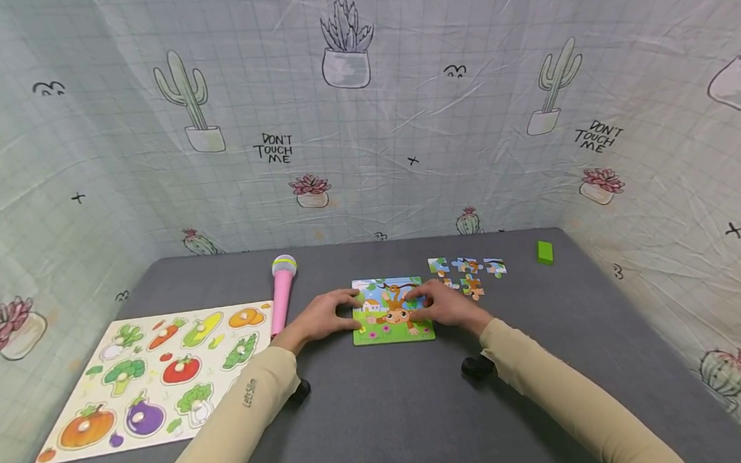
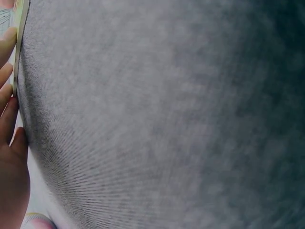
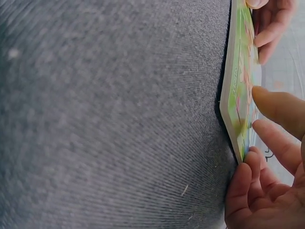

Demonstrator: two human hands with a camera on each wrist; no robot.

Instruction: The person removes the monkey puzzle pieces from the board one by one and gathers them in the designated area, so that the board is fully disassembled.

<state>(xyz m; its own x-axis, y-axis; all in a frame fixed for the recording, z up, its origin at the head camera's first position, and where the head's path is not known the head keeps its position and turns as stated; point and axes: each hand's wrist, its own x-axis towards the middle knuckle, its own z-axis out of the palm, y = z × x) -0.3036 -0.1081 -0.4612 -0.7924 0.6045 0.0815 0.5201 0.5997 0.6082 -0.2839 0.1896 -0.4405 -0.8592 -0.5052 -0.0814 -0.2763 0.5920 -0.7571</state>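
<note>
A small jigsaw puzzle board with a monkey picture lies flat on the table. My left hand is at its left edge, thumb and fingers apart and touching the side. In the left wrist view, the fingers reach along the board's edge. My right hand comes over the board from the right. The right wrist view shows its thumb and index finger spaced apart on the picture, the other fingers bent by the board's edge. No loose piece shows between them. Loose puzzle pieces lie beyond the right hand.
A pink toy microphone lies left of the puzzle board. Farther left is a wooden vegetable board with knobbed pieces. A green block stands at the back right. Printed cloth walls in the grey table.
</note>
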